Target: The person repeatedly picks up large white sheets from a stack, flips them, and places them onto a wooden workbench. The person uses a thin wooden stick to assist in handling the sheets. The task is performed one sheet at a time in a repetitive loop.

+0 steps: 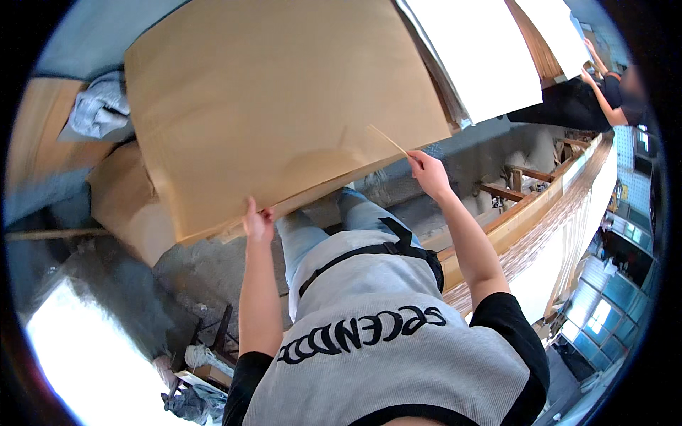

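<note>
A large brown paper sheet (284, 92) lies before me, its near edge facing my body. My left hand (258, 221) is at that edge toward the left, thumb on top and fingers curled against the rim. Further right, my right hand (429, 175) pinches a thin pale stick (387, 140), which points up and left over the sheet. The stick's far tip is above the brown surface; whether it touches cannot be told.
White sheets (490, 57) are stacked to the right of the brown one. A long pile of layered sheets (540, 234) with wooden beams runs along my right. Another person's arm (604, 103) reaches to white sheets at the far right. Grey cloth (99, 105) lies at the left.
</note>
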A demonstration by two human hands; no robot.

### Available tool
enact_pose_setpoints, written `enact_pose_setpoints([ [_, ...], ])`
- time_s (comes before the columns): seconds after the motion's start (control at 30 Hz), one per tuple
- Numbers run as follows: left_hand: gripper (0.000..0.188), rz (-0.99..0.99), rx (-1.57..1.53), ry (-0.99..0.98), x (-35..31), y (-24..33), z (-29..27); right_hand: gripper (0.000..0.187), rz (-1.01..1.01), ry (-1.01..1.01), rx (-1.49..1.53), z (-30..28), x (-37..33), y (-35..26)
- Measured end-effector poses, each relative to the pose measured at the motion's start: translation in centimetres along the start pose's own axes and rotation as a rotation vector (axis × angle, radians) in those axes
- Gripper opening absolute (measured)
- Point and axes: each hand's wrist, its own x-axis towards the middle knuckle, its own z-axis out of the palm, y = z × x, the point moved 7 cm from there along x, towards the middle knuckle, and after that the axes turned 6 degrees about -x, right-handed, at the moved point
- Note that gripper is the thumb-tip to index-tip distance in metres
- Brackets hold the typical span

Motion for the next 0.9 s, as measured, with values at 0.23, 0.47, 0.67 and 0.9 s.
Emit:
enact_pose_setpoints([
  [0.23, 0.038, -0.025, 0.007, 0.063, -1.0, -2.5, -2.9, 0.020, -0.097, 0.204, -0.268, -5.9, 0.3, 7.0],
  [0.47, 0.035, -0.011, 0.106, 0.014, -3.1, -1.6, -0.8, 0.021, 0.034, 0.177, 0.191, -8.4, 5.0, 16.1],
  [0.67, 0.028, -0.084, 0.126, 0.096, -3.4, -1.3, -1.2, 0.020, 0.491, 0.513, 0.385, -10.8, 10.4, 28.9],
  [0.9, 0.027, -0.079, 0.136, 0.139, -1.9, -0.6, -4.1, 0.013, 0.351, 0.480, 0.438, -10.3, 15.3, 31.0],
])
